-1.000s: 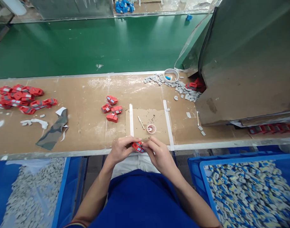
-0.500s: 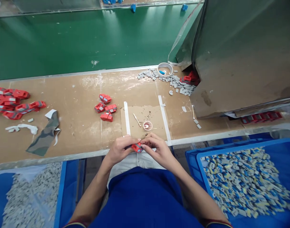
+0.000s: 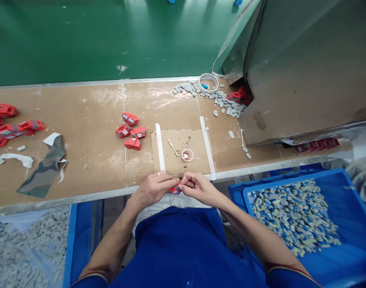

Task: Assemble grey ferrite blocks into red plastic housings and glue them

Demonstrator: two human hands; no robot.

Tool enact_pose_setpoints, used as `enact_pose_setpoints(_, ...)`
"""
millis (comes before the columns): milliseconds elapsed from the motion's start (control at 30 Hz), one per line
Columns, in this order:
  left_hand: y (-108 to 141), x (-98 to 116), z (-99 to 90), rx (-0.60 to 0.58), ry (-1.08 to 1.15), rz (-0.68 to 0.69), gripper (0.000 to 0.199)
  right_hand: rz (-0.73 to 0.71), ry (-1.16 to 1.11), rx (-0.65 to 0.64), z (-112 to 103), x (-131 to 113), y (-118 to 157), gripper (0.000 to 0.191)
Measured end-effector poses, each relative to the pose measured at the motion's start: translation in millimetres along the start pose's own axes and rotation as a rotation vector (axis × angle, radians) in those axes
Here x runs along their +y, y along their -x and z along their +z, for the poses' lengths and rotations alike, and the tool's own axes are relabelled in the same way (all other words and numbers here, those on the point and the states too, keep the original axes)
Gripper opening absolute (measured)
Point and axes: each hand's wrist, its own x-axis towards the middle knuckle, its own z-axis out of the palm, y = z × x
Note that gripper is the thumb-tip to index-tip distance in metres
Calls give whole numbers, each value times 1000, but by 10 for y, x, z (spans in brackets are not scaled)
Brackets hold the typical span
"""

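Note:
A small red part [image 3: 175,189] is gripped between the fingers of my left hand [image 3: 153,188], just off the table's front edge. Bent over it from the right, my right hand [image 3: 200,188] has its thumb and fingers pinched together at the part's right side; anything between those fingertips is too small to make out. A small round cup [image 3: 187,155] with a thin stick across it sits on a taped cardboard sheet [image 3: 183,164] beyond my hands. Beside the cup lies a white stick [image 3: 172,147]. Several red parts [image 3: 132,143] are grouped to the left of the sheet.
More red parts [image 3: 9,129] and a camouflage cloth strip [image 3: 45,172] lie at left. Small grey pieces [image 3: 227,105] and a tape roll [image 3: 209,83] are at back right, beside a large box [image 3: 299,72]. Blue bins [image 3: 335,204] of small pieces stand below both sides.
The view has shifted a little. My left fingers now cover more of the red part, and my right thumb and fingers have drawn closer together beside it.

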Motion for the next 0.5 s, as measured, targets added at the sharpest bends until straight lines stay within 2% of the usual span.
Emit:
enact_pose_setpoints(133,19,118,24,78,-59,43,26,-205,146,128,9,-41,98,25)
enact_pose_setpoints(200,30,189,58,172,-21,49,26,-273,48,179,79,-24,161,33)
enact_pose_setpoints(300,46,301,98,302,83,5,27,-313,-108,172,222,29,239,42)
enact_pose_setpoints(433,75,479,78,263,209,-123,31,-410,-29,308,325,44,322,32)
enact_pose_setpoints(500,88,577,56,268,227,-169,24,-470,61,343,332,18,366,29)
